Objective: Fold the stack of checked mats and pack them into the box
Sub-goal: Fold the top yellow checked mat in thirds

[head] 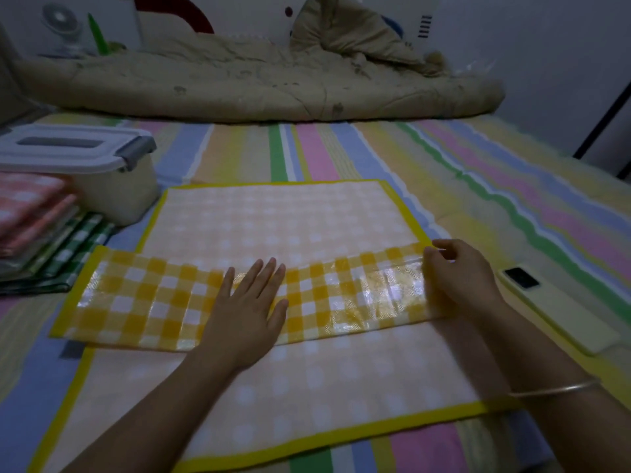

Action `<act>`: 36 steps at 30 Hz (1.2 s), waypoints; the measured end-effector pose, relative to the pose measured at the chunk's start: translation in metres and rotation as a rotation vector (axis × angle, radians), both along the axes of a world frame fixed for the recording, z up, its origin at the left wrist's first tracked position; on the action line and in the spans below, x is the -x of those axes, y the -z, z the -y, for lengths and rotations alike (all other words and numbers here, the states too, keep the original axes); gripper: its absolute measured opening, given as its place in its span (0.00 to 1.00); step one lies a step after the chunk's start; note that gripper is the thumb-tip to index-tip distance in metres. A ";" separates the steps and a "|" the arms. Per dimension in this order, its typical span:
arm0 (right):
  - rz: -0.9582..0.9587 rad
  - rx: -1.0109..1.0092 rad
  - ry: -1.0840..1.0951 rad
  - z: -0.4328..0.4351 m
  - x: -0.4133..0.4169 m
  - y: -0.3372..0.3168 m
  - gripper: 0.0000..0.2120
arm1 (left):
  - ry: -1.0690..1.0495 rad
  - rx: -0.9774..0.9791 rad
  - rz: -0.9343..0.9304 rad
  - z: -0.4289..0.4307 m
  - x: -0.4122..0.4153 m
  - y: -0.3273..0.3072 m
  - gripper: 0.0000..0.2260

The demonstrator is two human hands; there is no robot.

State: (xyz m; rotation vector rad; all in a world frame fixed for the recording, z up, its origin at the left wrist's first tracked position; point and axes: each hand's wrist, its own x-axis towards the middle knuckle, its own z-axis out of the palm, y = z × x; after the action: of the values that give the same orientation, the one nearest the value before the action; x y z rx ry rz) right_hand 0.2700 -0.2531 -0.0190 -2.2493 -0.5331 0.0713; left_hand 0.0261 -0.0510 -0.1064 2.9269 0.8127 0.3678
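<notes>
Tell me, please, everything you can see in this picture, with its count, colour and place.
mat: one, yellow and white checks, spread mid-bed, a glossy strip folded across it
stack of mats: several, pink and green checks, left edge
box: one, cream with a white lid and grey latch, behind the stack
phone: one, pale yellow, right of the mat
quilt: one, beige, bunched along the far side
sheet: one, pastel stripes, covering the bed
fan: one, white, far left corner
bangle: one, metal, right wrist
left hand: flat on the folded strip
right hand: pinching the strip's right end
</notes>
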 end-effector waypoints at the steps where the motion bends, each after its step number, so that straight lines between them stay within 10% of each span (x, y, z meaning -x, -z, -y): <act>1: -0.028 -0.024 0.022 0.003 -0.003 0.000 0.15 | 0.001 0.001 0.002 0.000 0.000 0.000 0.31; 10: -0.251 0.191 -0.183 0.015 -0.004 -0.006 0.19 | 0.000 -0.001 0.044 -0.002 -0.001 0.002 0.31; 28: 0.073 0.311 -0.121 0.019 0.015 0.013 0.22 | -0.056 0.008 0.029 -0.001 -0.001 0.002 0.32; 36: 0.594 0.810 -0.053 0.016 0.013 0.031 0.26 | -0.048 0.037 -0.003 -0.002 -0.001 0.000 0.34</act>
State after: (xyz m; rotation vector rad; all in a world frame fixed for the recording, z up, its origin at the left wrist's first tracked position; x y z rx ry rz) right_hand 0.2568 -0.2686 -0.0501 -3.0550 -1.0119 -0.4442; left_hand 0.0272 -0.0492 -0.1059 2.8791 0.8815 0.3485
